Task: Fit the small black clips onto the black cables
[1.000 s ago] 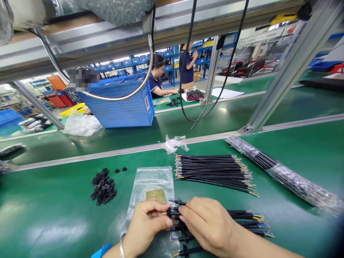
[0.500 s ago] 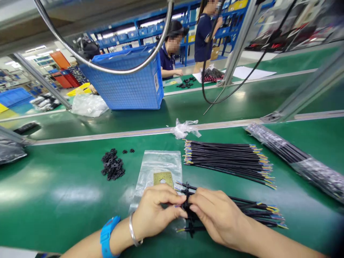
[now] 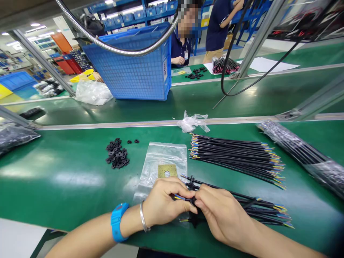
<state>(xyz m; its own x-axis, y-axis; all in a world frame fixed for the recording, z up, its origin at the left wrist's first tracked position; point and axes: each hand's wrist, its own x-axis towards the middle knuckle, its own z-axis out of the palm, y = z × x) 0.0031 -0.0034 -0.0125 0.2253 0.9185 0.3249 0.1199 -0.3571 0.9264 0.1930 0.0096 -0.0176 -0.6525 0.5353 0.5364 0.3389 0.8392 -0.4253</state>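
Observation:
My left hand (image 3: 169,202) pinches a small black part whose outline is mostly hidden by the fingers, with blue and yellow wire ends poking out beside it. Against it, my right hand (image 3: 223,213) is closed on a black cable at the same spot. Below and behind my hands lies a group of black cables (image 3: 264,211), some with black pieces near their left ends. A larger bundle of black cables (image 3: 233,150) with coloured wire ends lies farther back. To the left are a clear bag (image 3: 153,157) with a yellowish plate (image 3: 172,170) and a pile of small black parts (image 3: 117,156).
Plastic-wrapped cables (image 3: 303,150) lie at the right. Crumpled clear plastic (image 3: 192,122) rests on the metal rail (image 3: 120,124). Beyond stand a blue crate (image 3: 139,68) and metal posts. A black cable loop hangs at the upper right. Two people are across the bench.
The view has shifted, so the bench items appear farther right and higher. My hands remain together around the cable and black part. The seated person's hand has moved closer to their body.

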